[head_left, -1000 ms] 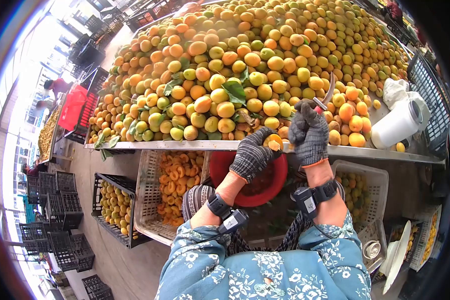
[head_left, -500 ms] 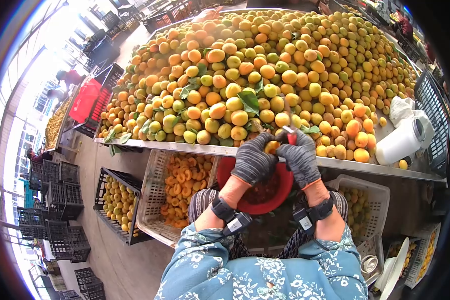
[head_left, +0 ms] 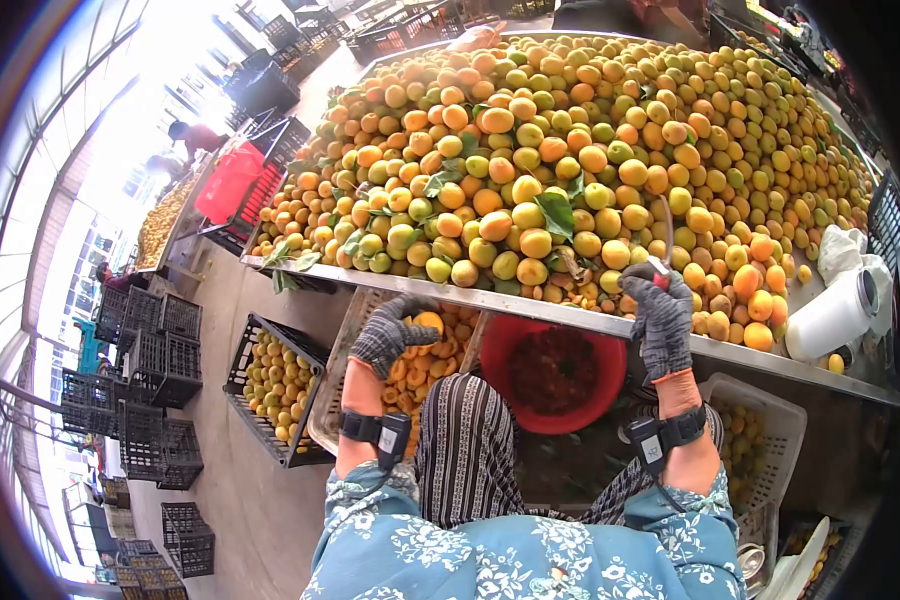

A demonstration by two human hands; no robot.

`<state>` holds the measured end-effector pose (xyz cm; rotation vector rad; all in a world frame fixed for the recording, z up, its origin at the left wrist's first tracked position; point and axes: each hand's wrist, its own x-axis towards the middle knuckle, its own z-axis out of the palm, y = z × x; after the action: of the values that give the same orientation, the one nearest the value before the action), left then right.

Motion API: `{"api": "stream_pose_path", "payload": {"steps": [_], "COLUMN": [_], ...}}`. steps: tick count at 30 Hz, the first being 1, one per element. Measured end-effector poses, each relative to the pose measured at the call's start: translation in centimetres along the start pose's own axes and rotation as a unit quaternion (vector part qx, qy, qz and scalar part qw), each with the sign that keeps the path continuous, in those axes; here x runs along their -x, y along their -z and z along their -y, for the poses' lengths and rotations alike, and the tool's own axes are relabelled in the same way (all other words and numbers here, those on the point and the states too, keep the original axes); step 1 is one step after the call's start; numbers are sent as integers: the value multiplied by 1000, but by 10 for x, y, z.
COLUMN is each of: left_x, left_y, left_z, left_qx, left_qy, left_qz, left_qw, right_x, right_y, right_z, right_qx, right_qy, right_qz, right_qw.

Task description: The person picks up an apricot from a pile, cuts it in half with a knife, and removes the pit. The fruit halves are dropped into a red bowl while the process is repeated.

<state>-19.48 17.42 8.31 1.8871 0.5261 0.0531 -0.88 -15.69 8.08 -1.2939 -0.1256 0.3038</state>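
Fingers point(head_left: 407, 312) of the left hand point(head_left: 388, 338), in a grey knit glove, are curled around an apricot half point(head_left: 429, 322), which is pinched against the palm. Hand and fruit hang below the front edge of the counter point(head_left: 530, 312), right over the white crate point(head_left: 328, 395) that is filled with orange cut halves.

The right hand point(head_left: 660, 322), gloved the same way, is well apart from the left, up at the counter's edge. Its fingers are pressed tight around the red handle of a knife point(head_left: 664, 262), and the curved blade stands up in front of the heap of apricots point(head_left: 570, 140) that covers the counter.

Between the two hands, under the counter, sits a red bowl point(head_left: 500, 345) with dark pits in it, just above the person's striped lap. A black crate point(head_left: 238, 365) of whole yellow fruit stands on the floor to the left of the white crate. Below the right wrist is another white basket point(head_left: 780, 420) with fruit inside. A white plastic jug point(head_left: 836, 316) lies on its side on the counter to the right of the heap.
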Motion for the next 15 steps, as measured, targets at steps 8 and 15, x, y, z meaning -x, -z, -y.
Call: {"api": "stream_pose_path", "payload": {"steps": [8,15], "left_x": [-76,-138], "left_y": [-30,-84], "left_z": [-30,-53], "left_qx": [21,-461], "left_qy": [-173,-184], "left_qz": [-186,-232], "left_qw": [967,837], "right_x": [0,6], "right_y": [-4,-2], "right_z": [-17,-8], "right_qx": [-10,10], "right_qy": [-36,-55], "right_qz": [10,12], "right_qw": [999,998]}}
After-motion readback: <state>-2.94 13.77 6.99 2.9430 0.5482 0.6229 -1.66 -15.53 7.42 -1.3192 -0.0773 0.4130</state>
